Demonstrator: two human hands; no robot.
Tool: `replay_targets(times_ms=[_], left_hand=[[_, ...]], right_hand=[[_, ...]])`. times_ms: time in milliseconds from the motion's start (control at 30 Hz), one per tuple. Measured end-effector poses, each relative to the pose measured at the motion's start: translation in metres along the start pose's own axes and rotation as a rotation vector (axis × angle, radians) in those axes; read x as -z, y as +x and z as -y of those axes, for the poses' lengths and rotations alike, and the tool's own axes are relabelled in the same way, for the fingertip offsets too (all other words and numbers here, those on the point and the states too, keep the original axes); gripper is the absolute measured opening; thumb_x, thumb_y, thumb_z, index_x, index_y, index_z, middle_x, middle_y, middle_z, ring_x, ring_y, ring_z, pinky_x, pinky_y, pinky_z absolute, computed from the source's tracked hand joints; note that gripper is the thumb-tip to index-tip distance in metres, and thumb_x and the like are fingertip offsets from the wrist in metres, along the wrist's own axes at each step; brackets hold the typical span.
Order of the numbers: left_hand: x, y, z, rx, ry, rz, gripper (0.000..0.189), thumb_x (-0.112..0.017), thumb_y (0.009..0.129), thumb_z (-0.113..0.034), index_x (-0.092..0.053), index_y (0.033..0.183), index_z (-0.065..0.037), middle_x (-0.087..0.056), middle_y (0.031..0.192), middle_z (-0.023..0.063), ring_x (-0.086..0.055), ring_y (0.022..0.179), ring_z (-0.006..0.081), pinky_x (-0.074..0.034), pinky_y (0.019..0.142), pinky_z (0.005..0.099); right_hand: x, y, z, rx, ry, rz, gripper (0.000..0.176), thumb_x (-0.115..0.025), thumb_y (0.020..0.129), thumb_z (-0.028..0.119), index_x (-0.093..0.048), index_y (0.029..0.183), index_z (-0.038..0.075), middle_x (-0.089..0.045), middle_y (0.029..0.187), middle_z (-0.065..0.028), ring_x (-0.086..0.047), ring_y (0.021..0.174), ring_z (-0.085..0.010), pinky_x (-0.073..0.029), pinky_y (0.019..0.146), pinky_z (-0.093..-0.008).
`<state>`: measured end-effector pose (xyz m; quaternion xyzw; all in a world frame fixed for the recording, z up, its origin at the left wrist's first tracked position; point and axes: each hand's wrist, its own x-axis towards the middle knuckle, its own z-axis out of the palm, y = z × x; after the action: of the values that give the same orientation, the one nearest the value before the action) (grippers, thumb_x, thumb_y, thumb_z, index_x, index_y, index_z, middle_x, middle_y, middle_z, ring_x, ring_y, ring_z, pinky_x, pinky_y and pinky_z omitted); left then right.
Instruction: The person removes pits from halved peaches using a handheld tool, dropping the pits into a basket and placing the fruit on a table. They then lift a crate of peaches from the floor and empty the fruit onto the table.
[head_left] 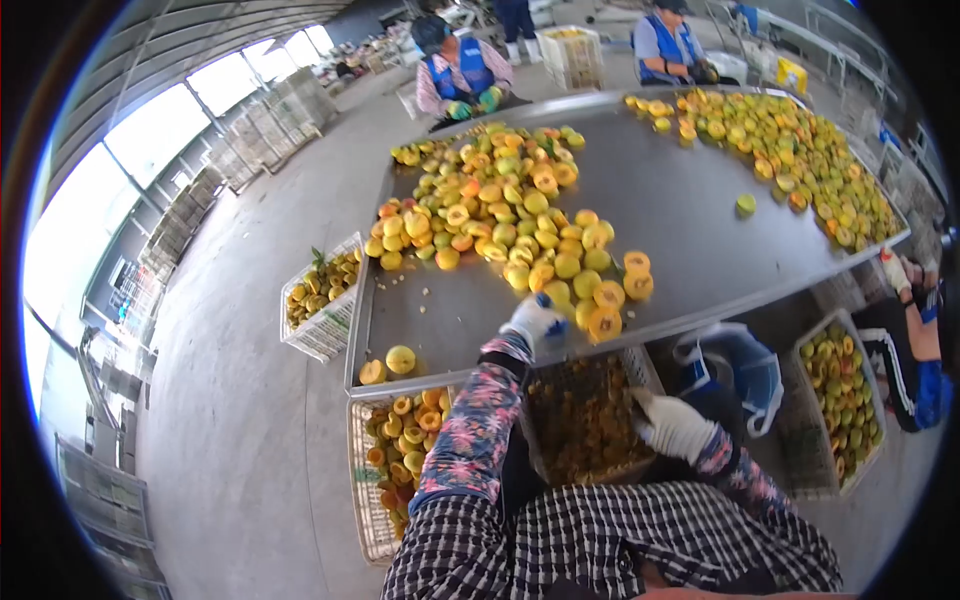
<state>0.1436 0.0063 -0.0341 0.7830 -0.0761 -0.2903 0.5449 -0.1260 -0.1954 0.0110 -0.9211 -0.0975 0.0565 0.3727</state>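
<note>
My left hand (533,322), in a white glove with blue fingertips, is at the near edge of the metal table (690,200). Its fingers are apart, close beside the heap of yellow peaches (500,200), with nothing visible between them. Some are cut in half, such as the peach half (605,323) by the edge. My right hand (675,425), also white-gloved, is lower, over the right side of a crate (645,370) of brown peach stones (580,420). Its fingers are curled around something dark that I cannot make out.
A crate of peach halves (405,450) stands below the table's left corner; another crate (320,340) is beyond it. At right are a blue-and-white bag (745,375) and a crate of peaches (840,390). Co-workers in blue vests (462,75) work at the far side; another person's arm (915,310) is at right.
</note>
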Motion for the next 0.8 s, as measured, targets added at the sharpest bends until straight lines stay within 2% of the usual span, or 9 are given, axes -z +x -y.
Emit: replay_targets(times_ms=[67, 133, 333, 367, 467, 533, 567, 733, 800], left_hand=[[-0.001, -0.027, -0.008, -0.05, -0.73, 0.14, 0.039, -0.062, 0.083, 0.004, -0.053, 0.121, -0.001, -0.065, 0.102, 0.0116, -0.067, 0.084, 0.0244, -0.058, 0.078, 0.0334], [-0.004, -0.059, -0.018, -0.22, -0.948, 0.328, 0.043, -0.059, 0.085, 0.002, -0.052, 0.127, -0.003, -0.064, 0.107, 0.0109, -0.066, 0.087, 0.0253, -0.057, 0.081, 0.0351], [-0.052, -0.124, -0.049, -0.206, -1.361, 0.257, 0.045, -0.054, 0.098, -0.031, -0.049, 0.136, -0.008, -0.062, 0.113, 0.0121, -0.062, 0.099, 0.0263, -0.054, 0.089, 0.0411], [-0.053, -0.126, -0.048, -0.171, -1.404, 0.382, 0.053, -0.048, 0.099, -0.046, -0.049, 0.134, -0.006, -0.061, 0.115, 0.0136, -0.061, 0.103, 0.0268, -0.052, 0.092, 0.0427], [-0.068, -0.123, -0.038, -0.209, -1.347, 0.216, 0.058, -0.049, 0.098, -0.05, -0.049, 0.134, -0.004, -0.059, 0.118, 0.0147, -0.06, 0.103, 0.0277, -0.051, 0.093, 0.0434], [-0.074, -0.122, -0.035, -0.231, -1.305, 0.105, 0.054, -0.046, 0.1, -0.046, -0.049, 0.132, -0.003, -0.057, 0.122, 0.0144, -0.059, 0.107, 0.0266, -0.05, 0.096, 0.043], [-0.078, -0.121, -0.035, -0.274, -1.282, 0.073, 0.052, -0.046, 0.101, -0.045, -0.049, 0.131, -0.003, -0.056, 0.122, 0.0142, -0.059, 0.108, 0.0263, -0.05, 0.097, 0.0428], [-0.076, -0.127, -0.039, -0.405, -1.181, 0.099, 0.042, -0.044, 0.102, -0.031, -0.049, 0.131, 0.0, -0.057, 0.122, 0.013, -0.058, 0.111, 0.0258, -0.048, 0.102, 0.0423], [-0.072, -0.12, -0.034, -0.274, -1.368, 0.142, 0.04, -0.047, 0.099, -0.026, -0.052, 0.128, 0.001, -0.059, 0.119, 0.0146, -0.059, 0.11, 0.0277, -0.048, 0.101, 0.0446]], right_hand=[[0.004, 0.005, 0.008, 0.028, 0.112, -0.048, 0.037, -0.058, 0.091, 0.025, -0.049, 0.119, 0.002, -0.063, 0.085, -0.0262, -0.062, 0.084, -0.0442, -0.049, 0.071, -0.0472], [0.013, 0.013, 0.023, 0.011, 0.189, -0.087, 0.039, -0.058, 0.093, 0.026, -0.047, 0.122, 0.002, -0.063, 0.087, -0.026, -0.061, 0.085, -0.0455, -0.048, 0.072, -0.0477], [0.005, 0.054, 0.034, 0.27, 0.153, -0.358, 0.052, -0.057, 0.094, 0.023, -0.036, 0.137, 0.003, -0.063, 0.091, -0.0251, -0.062, 0.082, -0.0445, -0.048, 0.069, -0.0473], [0.004, 0.057, 0.036, 0.275, 0.11, -0.369, 0.054, -0.058, 0.094, 0.023, -0.035, 0.138, 0.004, -0.064, 0.091, -0.0248, -0.062, 0.082, -0.0441, -0.048, 0.067, -0.0473], [0.001, 0.062, 0.037, 0.229, -0.083, -0.386, 0.054, -0.06, 0.092, 0.022, -0.035, 0.136, 0.003, -0.066, 0.084, -0.0212, -0.064, 0.074, -0.0416, -0.049, 0.061, -0.0477], [0.004, 0.065, 0.047, 0.154, -0.189, -0.348, 0.053, -0.06, 0.092, 0.022, -0.035, 0.134, 0.002, -0.066, 0.08, -0.0196, -0.064, 0.071, -0.0406, -0.05, 0.06, -0.048], [0.005, 0.064, 0.055, 0.127, -0.122, -0.382, 0.031, -0.061, 0.091, 0.021, -0.048, 0.113, 0.003, -0.063, 0.076, -0.022, -0.063, 0.07, -0.0435, -0.05, 0.059, -0.0492], [-0.001, 0.066, 0.054, 0.102, -0.237, -0.371, 0.029, -0.062, 0.091, 0.024, -0.049, 0.108, 0.004, -0.063, 0.074, -0.0205, -0.063, 0.069, -0.0412, -0.05, 0.059, -0.0485], [-0.004, 0.069, 0.054, 0.167, -0.238, -0.407, 0.029, -0.062, 0.091, 0.024, -0.049, 0.108, 0.004, -0.063, 0.073, -0.0202, -0.063, 0.069, -0.0409, -0.05, 0.059, -0.048]])
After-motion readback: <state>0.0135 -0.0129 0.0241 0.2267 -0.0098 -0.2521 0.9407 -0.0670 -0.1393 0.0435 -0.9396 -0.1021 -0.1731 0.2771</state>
